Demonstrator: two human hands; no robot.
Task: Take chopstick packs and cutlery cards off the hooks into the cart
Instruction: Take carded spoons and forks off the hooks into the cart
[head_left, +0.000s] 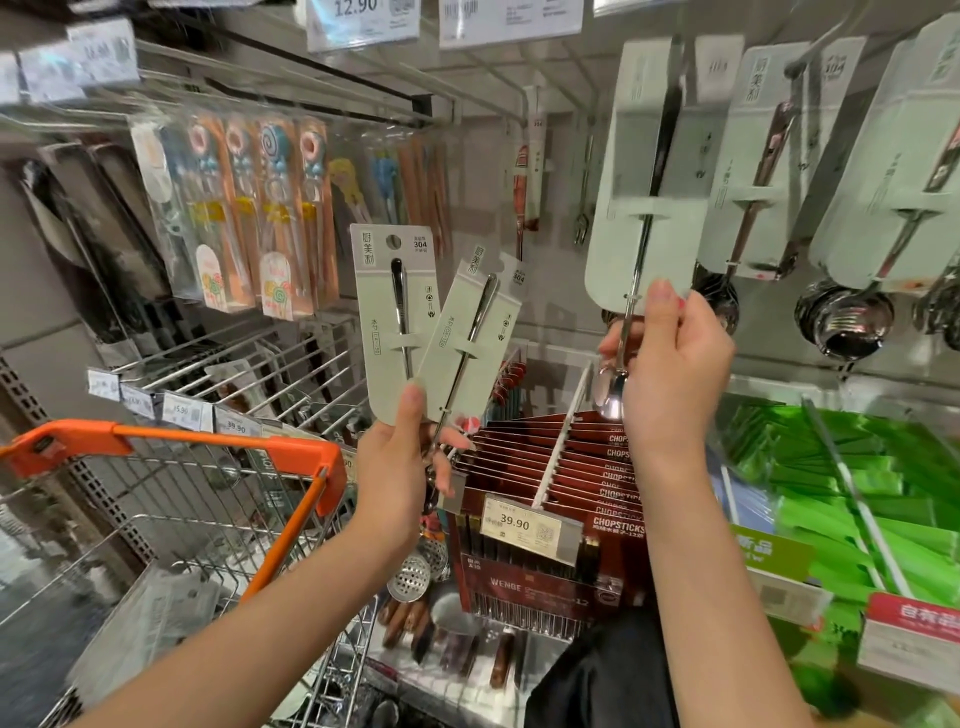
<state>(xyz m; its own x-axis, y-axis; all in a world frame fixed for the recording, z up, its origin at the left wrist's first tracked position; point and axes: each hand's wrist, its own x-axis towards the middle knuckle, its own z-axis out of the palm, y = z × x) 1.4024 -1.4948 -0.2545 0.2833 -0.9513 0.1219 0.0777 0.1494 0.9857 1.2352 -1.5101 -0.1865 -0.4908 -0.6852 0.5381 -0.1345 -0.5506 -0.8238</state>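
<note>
Both forearms were raised from the lower edge of view, bare. Left hand (402, 457) was up at mid-height, thumb upright at front, fingers curled behind, pinching two cards (415, 332) at their lower ends. Right hand (670, 364) was higher, back toward the camera, thumb and fingers gripping the bottom of a hanging card (649, 171)

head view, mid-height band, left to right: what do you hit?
Cart handle → left hand holding two spoon cards → red chopstick boxes → right hand gripping a hanging spoon card → green packs.
</note>
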